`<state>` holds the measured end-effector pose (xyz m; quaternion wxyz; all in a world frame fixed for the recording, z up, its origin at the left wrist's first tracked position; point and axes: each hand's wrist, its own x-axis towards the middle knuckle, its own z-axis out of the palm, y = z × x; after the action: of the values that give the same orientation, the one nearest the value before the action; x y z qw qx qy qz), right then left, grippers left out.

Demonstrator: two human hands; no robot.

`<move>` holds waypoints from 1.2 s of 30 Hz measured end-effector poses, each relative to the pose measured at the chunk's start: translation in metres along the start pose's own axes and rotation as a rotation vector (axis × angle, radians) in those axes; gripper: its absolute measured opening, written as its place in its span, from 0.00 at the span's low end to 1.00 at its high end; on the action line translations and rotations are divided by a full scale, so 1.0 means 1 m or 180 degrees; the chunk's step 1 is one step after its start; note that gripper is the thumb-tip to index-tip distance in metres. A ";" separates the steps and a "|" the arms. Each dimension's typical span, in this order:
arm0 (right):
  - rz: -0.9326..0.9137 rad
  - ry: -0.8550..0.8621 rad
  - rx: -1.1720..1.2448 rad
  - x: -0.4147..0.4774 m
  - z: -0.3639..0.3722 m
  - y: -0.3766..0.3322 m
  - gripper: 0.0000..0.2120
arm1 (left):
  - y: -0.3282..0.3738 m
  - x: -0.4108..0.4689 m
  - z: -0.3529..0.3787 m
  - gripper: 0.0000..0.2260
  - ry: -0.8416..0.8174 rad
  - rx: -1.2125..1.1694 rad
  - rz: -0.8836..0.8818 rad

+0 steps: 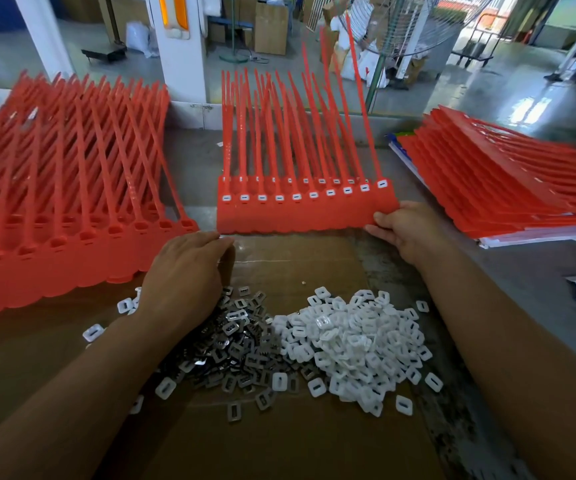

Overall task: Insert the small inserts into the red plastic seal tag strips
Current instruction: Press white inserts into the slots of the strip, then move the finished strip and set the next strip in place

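The red seal tag strip (pixel 297 216) lies at the cardboard sheet's (pixel 279 438) far edge, with white caps in its heads. The right hand (pixel 407 230) pinches the strip's near right corner. The left hand (pixel 189 268) curls above the metal inserts (pixel 238 348); whether it holds anything cannot be told. Lifted by one corner, the strip would likely sag, and loosely pressed caps could drop into the white insert pile (pixel 355 341).

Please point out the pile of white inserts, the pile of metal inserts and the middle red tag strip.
white inserts (pixel 355 339): head view, middle of the heap.
metal inserts (pixel 239 346): head view, middle of the grey heap.
middle red tag strip (pixel 297 218): head view, flat band below its fitted inserts.
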<state>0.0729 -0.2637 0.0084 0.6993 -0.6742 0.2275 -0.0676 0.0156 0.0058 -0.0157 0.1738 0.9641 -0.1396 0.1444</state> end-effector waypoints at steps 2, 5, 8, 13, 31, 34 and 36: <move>-0.0022 -0.0022 -0.0104 0.000 0.004 0.001 0.07 | 0.000 0.000 0.000 0.14 -0.0001 0.0008 0.0013; -0.0265 0.0100 -0.0859 0.001 0.003 0.003 0.02 | -0.002 0.001 0.002 0.15 -0.0046 0.0034 -0.0016; -0.0473 0.0299 -0.1447 0.001 0.001 0.004 0.08 | -0.003 0.000 0.002 0.16 -0.0026 0.0016 -0.0025; -0.0867 0.0671 -0.2178 -0.002 0.003 0.003 0.14 | -0.002 0.001 -0.002 0.14 0.0038 -0.0065 -0.0047; -0.0007 -0.1950 -0.1958 -0.079 0.159 -0.011 0.10 | 0.009 -0.002 -0.017 0.17 0.0627 -0.0671 -0.0205; 0.0122 -0.1892 -0.1791 -0.080 0.163 -0.011 0.13 | 0.008 -0.001 -0.015 0.17 0.0629 -0.0681 -0.0167; 0.0206 -0.1932 -0.1750 -0.083 0.165 -0.012 0.12 | 0.008 -0.001 -0.015 0.17 0.0645 -0.0696 -0.0149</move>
<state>0.0698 -0.0811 0.0366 0.5303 -0.8178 0.0416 0.2197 0.0087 0.0045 0.0003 0.2943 0.9229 -0.1137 0.2209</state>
